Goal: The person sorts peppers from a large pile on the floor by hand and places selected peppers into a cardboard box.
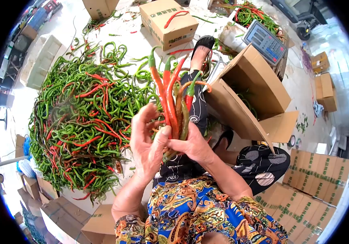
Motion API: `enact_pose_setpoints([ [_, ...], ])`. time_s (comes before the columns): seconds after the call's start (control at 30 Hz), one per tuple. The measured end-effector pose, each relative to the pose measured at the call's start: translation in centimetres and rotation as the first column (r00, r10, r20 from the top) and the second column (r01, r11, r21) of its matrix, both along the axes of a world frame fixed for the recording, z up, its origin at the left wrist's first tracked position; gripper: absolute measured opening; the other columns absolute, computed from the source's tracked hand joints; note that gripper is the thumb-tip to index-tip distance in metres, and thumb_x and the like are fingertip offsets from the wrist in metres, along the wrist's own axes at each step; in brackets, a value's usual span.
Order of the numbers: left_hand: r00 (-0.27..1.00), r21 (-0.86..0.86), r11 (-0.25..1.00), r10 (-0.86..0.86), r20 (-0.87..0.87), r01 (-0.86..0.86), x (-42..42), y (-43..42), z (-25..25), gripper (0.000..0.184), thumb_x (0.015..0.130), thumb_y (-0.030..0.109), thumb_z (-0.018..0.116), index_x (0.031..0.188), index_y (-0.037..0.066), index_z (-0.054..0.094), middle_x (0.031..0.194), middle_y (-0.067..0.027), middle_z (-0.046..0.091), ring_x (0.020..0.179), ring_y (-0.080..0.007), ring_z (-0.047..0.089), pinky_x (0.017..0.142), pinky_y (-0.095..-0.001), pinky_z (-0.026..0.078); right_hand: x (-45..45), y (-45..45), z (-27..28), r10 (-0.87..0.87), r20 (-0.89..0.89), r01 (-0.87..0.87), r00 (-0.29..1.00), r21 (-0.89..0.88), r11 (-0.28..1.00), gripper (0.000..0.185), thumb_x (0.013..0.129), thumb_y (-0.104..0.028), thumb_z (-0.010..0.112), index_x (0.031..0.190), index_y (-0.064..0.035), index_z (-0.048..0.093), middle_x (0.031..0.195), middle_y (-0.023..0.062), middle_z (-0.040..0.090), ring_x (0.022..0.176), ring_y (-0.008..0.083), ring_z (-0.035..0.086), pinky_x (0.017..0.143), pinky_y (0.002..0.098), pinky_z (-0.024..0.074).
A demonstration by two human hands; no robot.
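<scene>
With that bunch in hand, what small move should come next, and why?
I'd probably ease the bunch of peppers right, toward the open carton: the right hand grips it, the left hand supports it, and the carton sits nearby, flaps spread.

Chillies (171, 106), partly hidden by left hand (145, 142) and right hand (195, 147); carton (99, 9) beyond them, top cut off; scale (277, 51) rightward, lettering too small from here

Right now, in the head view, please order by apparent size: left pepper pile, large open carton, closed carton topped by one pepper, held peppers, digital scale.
1. Pepper pile
2. Open carton
3. Closed carton and held peppers: too alike to rank; peppers are nearer the camera
4. Digital scale
</scene>
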State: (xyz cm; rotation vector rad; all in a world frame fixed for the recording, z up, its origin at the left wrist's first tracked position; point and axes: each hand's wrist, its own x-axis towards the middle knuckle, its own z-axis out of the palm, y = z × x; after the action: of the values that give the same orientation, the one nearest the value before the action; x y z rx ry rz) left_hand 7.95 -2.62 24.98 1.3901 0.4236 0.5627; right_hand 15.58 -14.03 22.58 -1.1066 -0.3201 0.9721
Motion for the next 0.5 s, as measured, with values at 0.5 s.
enact_pose_setpoints([
  [0.5, 0.994, -0.386, 0.922, 0.061, 0.095, -0.02, 4.8, 4.5, 0.5, 0.008, 0.099, 0.013, 0.049, 0.1, 0.006, 0.052, 0.075, -0.0023, 0.056, 0.054, -0.0045, 0.044, 0.048, -0.018, 0.037, 0.7, -1.0, -0.7, -0.254, -0.313, 0.273, 0.915, 0.016, 0.962, 0.04, 0.078, -0.005, 0.069, 0.112, 0.0007, 0.048, 0.083, 0.0026, 0.055, 0.072, 0.0127, 0.054, 0.069, 0.0259, 0.046],
])
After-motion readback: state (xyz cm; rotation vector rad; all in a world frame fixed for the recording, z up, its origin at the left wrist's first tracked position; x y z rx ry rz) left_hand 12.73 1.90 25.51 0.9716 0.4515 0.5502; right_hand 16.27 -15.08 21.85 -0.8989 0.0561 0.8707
